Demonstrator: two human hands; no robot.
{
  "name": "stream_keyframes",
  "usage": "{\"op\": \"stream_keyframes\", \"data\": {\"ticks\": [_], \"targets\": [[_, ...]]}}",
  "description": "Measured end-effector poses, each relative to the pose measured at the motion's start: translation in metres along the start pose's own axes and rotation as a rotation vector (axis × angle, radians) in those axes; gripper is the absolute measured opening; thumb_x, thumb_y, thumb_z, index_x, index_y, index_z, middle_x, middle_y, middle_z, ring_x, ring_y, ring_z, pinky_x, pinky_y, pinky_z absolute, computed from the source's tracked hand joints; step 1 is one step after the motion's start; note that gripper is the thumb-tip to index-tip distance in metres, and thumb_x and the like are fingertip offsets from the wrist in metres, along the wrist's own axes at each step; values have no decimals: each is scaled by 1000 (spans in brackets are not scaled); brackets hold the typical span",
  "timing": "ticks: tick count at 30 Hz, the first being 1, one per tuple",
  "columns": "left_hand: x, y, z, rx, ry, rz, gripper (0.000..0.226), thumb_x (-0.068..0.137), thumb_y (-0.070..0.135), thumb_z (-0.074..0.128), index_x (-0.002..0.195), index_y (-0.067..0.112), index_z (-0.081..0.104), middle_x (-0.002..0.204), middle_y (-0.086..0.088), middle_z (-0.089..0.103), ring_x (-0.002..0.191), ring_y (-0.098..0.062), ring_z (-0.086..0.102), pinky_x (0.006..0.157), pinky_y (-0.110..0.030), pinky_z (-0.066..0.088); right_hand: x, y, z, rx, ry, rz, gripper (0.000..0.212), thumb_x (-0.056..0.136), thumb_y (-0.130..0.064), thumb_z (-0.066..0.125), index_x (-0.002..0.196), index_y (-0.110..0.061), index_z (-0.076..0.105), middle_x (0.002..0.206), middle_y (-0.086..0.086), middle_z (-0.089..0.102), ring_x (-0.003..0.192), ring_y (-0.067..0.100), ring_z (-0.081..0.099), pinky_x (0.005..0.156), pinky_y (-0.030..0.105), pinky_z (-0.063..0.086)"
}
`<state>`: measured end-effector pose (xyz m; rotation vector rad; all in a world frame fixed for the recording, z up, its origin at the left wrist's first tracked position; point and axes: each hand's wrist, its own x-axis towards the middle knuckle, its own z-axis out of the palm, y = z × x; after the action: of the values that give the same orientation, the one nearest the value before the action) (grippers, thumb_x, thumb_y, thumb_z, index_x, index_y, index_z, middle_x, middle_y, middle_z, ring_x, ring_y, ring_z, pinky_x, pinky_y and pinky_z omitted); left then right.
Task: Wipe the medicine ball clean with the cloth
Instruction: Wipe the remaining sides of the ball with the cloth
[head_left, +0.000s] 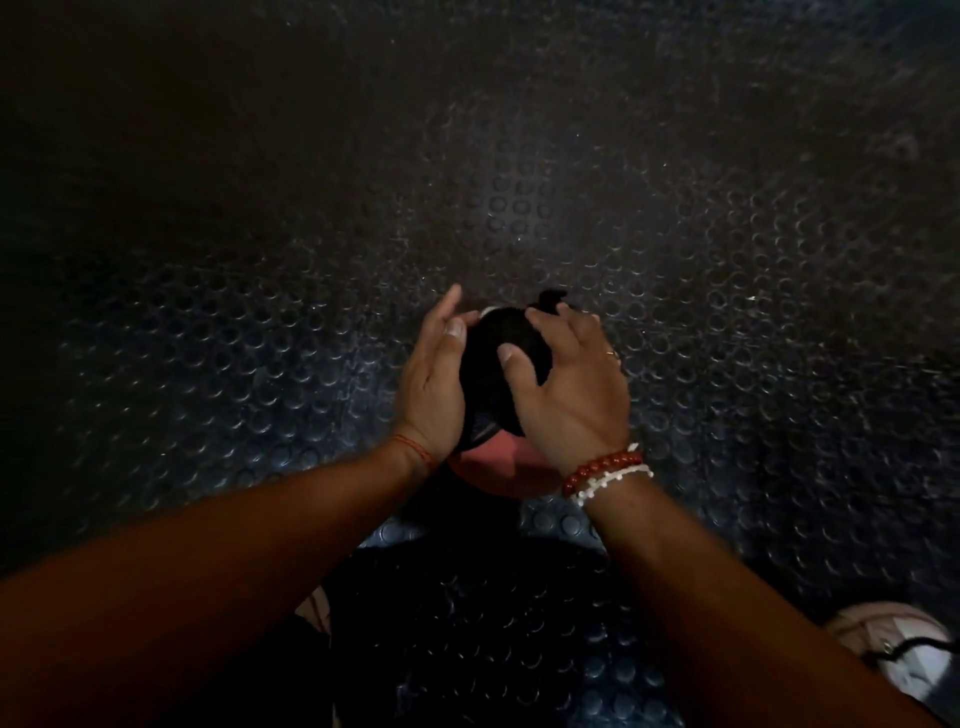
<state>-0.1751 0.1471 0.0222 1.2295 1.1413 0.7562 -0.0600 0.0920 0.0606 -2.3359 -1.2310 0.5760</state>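
Observation:
The medicine ball (501, 467) sits on the floor below me; its near side shows pinkish red, and its top is covered by a black cloth (485, 358). My left hand (434, 384) lies flat against the ball's left side, fingers straight. My right hand (566, 384) presses down on the cloth over the ball's top right, fingers curled into the fabric, with a tuft of cloth sticking up past the fingertips. Most of the ball is hidden under the cloth and hands.
Dark rubber floor (727, 260) with raised round studs spreads all around in dim light. A pale shoe (904, 654) with dark laces is at the lower right corner. A dark shadow lies on the floor between my forearms.

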Motion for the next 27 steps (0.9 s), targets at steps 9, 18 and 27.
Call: {"op": "stream_keyframes", "data": {"ticks": [9, 18, 27], "targets": [[3, -3, 14, 404, -49, 224, 51, 86, 49, 47, 126, 21, 64, 119, 13, 54, 120, -10, 51, 108, -26, 37, 20, 41, -12, 500, 129, 611, 38, 97, -31, 48, 112, -2, 67, 113, 19, 65, 107, 31, 60, 82, 30, 42], [16, 11, 19, 413, -34, 106, 35, 92, 29, 49, 121, 23, 68, 117, 6, 53, 114, -7, 51, 98, -4, 29, -7, 39, -4, 794, 219, 507, 45, 97, -13, 45, 141, -17, 46, 144, 4, 45, 133, 15, 42, 103, 14, 27], [20, 0, 2, 352, 1, 50, 38, 76, 59, 56, 107, 39, 62, 120, 5, 61, 113, -2, 55, 101, -20, 41, 12, 34, 3, 526, 136, 355, 36, 93, -37, 52, 124, -24, 64, 130, -1, 58, 120, 13, 52, 102, 24, 36]]}}
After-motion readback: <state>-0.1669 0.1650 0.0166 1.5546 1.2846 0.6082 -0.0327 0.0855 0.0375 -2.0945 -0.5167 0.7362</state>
